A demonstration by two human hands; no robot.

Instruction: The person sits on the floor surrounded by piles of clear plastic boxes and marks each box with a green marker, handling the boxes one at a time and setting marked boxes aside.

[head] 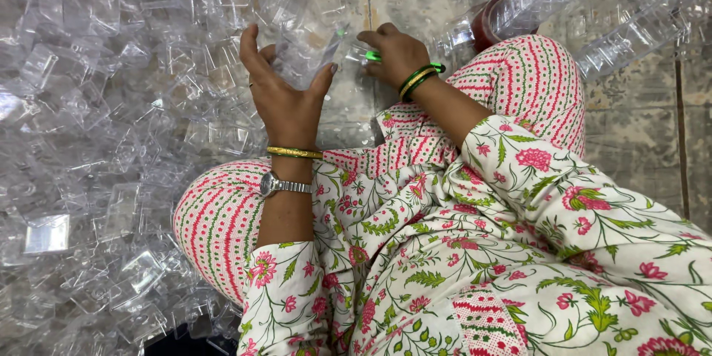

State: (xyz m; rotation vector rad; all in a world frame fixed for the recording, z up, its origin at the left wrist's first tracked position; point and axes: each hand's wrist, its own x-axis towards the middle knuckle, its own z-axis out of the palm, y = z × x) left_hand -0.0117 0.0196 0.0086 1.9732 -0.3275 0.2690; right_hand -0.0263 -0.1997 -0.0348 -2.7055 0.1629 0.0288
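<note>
The left hand (285,96) is spread wide over a clear plastic piece (326,48) lying between both hands, touching it. The right hand (394,50) is curled narrow just beside it, pinching a small green part (372,56); both hands lie equally near

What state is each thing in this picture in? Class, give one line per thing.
Left hand: open, fingers spread over the clear pieces.
Right hand: fingers curled around a small green piece.
Clear plastic trays: loose, heaped in a jumble on the floor.
Stacked clear trays: nested in long rows.
Wristwatch: fastened on the left wrist.
</note>
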